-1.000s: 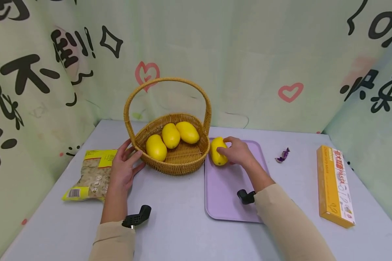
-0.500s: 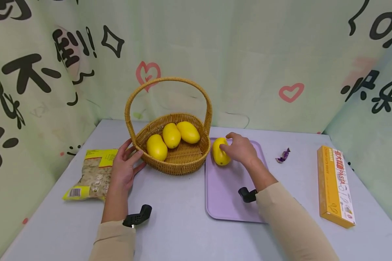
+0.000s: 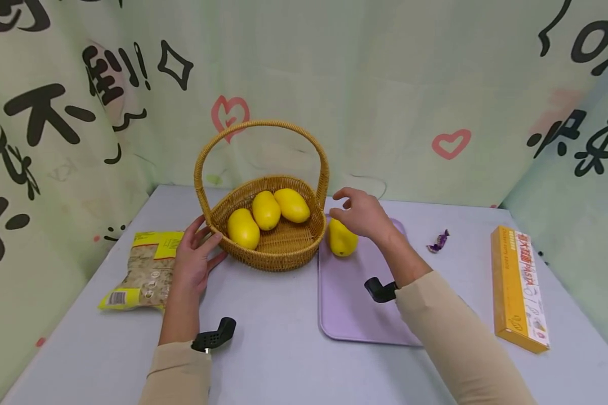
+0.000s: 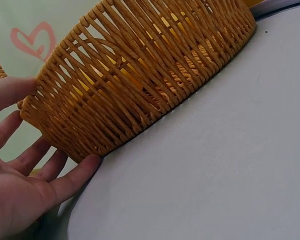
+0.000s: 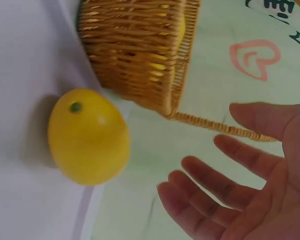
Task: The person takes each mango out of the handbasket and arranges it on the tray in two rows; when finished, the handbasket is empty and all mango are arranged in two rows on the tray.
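Right hand (image 3: pixel 367 214) loose, holding nothing, just apart from yellow fruit (image 3: pixel 342 243) on purple tray (image 3: pixel 357 306). Left hand (image 3: pixel 195 261) grips end of basket (image 3: pixel 273 261); how firmly, we can't tell. For sure grasp, we'd span fruit's flanks, basket steady.

We counted four yellow fruits (image 3: pixel 266 211), one wicker basket (image 3: pixel 276 261), one purple tray (image 3: pixel 354 306), one wrapped candy (image 3: pixel 438 241), one box (image 3: pixel 519 289), one bag (image 3: pixel 149 270) and two hands (image 3: pixel 195 261).

White flat table (image 3: pixel 263 349). Directly on it: brown wicker basket (image 3: pixel 273 260), lilac rectangular tray (image 3: pixel 354 306), purple wrapped candy (image 3: pixel 438 241), orange-and-white oblong box (image 3: pixel 519 289), yellow-and-clear plastic bag (image 3: pixel 149 270).
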The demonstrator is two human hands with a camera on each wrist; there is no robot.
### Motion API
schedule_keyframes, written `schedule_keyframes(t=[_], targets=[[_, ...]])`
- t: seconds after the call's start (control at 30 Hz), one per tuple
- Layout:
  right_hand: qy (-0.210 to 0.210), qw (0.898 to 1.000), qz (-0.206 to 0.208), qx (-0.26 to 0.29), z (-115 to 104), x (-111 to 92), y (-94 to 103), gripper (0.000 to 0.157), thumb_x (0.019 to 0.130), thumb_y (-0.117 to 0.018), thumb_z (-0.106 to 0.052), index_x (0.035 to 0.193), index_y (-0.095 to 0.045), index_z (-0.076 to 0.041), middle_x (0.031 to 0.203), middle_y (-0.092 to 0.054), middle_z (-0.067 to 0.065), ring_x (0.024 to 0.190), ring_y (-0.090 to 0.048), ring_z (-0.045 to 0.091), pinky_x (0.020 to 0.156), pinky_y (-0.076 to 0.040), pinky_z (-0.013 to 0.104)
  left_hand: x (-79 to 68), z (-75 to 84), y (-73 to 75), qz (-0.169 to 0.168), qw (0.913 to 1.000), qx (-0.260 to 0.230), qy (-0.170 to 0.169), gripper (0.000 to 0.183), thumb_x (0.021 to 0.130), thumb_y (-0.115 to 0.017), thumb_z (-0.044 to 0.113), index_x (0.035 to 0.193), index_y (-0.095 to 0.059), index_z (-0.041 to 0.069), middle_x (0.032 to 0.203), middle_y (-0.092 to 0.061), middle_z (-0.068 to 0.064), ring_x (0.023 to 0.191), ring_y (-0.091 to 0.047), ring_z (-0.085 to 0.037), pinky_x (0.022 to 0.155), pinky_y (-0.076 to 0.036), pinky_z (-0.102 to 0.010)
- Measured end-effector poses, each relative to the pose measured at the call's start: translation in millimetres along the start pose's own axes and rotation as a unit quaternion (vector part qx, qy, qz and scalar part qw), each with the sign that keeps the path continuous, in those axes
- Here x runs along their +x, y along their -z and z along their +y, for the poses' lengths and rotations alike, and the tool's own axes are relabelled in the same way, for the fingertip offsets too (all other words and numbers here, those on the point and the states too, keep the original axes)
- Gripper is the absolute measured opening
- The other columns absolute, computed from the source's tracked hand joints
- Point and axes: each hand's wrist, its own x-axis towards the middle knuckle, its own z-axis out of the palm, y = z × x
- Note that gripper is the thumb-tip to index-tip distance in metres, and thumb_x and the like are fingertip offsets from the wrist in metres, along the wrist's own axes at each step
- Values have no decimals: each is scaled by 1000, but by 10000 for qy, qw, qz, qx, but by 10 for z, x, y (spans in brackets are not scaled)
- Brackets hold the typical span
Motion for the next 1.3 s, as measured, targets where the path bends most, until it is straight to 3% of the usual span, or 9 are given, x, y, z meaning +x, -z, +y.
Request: schedule_keyframes(t=[0.2,0.47,0.73,0.93,1.1,1.3], targets=[[199,9983,-403,364,-118,36,-9,45,100,-63,-28,141,-59,-10,133,-63,21,118,-61,39,100,-53,51,-12,-33,8,-100,9998,-98,126,68,104,-61,14,163,-32,34,167,-34,-3,145,-42,-28,115,-46,-50],[442,9936,-998,295,-408,171,-42,47,98,-68,-25,142,-59,-14,133,-62,19,117,-60,35,101,-53,49,9,-27,22,-20,9999,-105,65,66,104,-61,14,162,-34,33,164,-38,-3,142,-45,-26,113,-48,-50],[579,9889,-1323,345,-628,344,-137,53,98,-70,-24,148,-55,-14,145,-57,20,125,-57,33,104,-52,46,23,-12,39,22,9999,-143,32,67,104,-62,14,161,-35,32,164,-38,-4,141,-47,-27,113,-48,-50],[275,9876,-1424,597,-753,500,-164,55,98,-69,-26,150,-53,-17,153,-50,14,115,-56,30,92,-56,43,43,-8,40,71,9999,-143,-5,67,103,-64,14,161,-36,32,163,-39,-4,141,-47,-27,112,-48,-51],[29,9823,-1660,873,-820,630,-221,56,98,-70,-26,151,-52,-18,161,-41,10,127,-53,33,102,-55,51,44,-8,34,76,9998,-157,-34,67,103,-64,13,161,-37,31,163,-40,-4,141,-47,-27,112,-48,-51],[-118,9796,-1704,1059,-856,757,-371,56,97,-71,-23,150,-53,-15,157,-45,10,131,-52,36,103,-54,53,42,-12,21,43,9998,-170,7,66,103,-64,13,160,-37,31,163,-40,-4,142,-47,-27,112,-49,-50]])
